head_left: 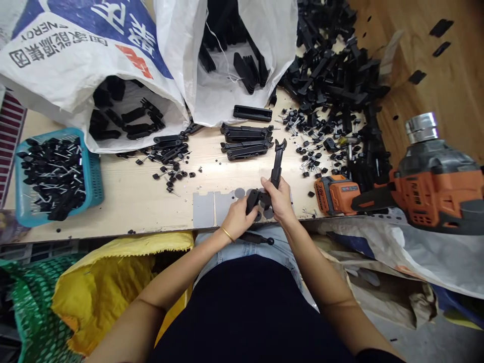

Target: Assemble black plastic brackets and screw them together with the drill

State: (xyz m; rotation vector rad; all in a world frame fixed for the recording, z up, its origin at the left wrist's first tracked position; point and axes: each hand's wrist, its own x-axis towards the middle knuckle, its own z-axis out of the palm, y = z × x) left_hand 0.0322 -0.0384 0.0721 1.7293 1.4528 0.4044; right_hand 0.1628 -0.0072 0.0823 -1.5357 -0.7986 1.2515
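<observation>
Near the table's front edge, my left hand point(238, 220) is closed around a short black plastic piece point(252, 200). Close beside it, my right hand point(280, 199) grips a long black plastic arm point(278, 164) whose forked, claw-like end points away from me. The two black parts meet or overlap between my hands; whether they are joined I cannot tell. Beneath my hands lie flat grey pads point(203, 209) and round discs. Farther back, assembled black folding brackets point(247, 141) lie side by side, with a black bar point(252, 113) behind them. Another black part point(257, 238) rests on my lap.
A blue basket point(93, 176) of black-headed screws stands left. White sacks point(177, 60) holding black parts lean at the back. Loose black parts point(333, 65) pile up back right, near scattered screws point(310, 151). An orange cordless power tool point(434, 186) lies right; a yellow sack point(109, 287) hangs below left.
</observation>
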